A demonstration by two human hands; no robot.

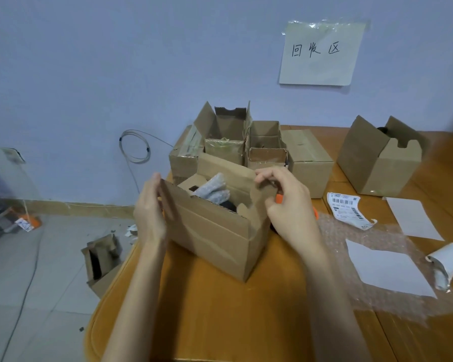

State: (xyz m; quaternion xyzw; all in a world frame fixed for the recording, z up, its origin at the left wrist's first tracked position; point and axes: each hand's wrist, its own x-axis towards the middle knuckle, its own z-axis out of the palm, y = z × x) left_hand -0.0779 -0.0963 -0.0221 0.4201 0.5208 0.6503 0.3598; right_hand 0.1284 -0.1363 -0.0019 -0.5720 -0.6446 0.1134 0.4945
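Pinching the box (220, 239) rim is the right hand (290, 205); left hand (149, 212) spread against its edge

Cardboard box (215, 231): plain brown, its contents grey-white bubble wrap (213, 189) and something black. Table (220, 309): orange-brown wood. Wall (115, 61): pale blue-grey — its paper sign (321, 53) off-white with black handwriting. Shipping label (348, 209): white, black barcodes. Floor (37, 283): light grey tiles.

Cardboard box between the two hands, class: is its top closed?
No, the cardboard box is open at the top, its flaps raised and a bubble-wrapped bundle showing inside.
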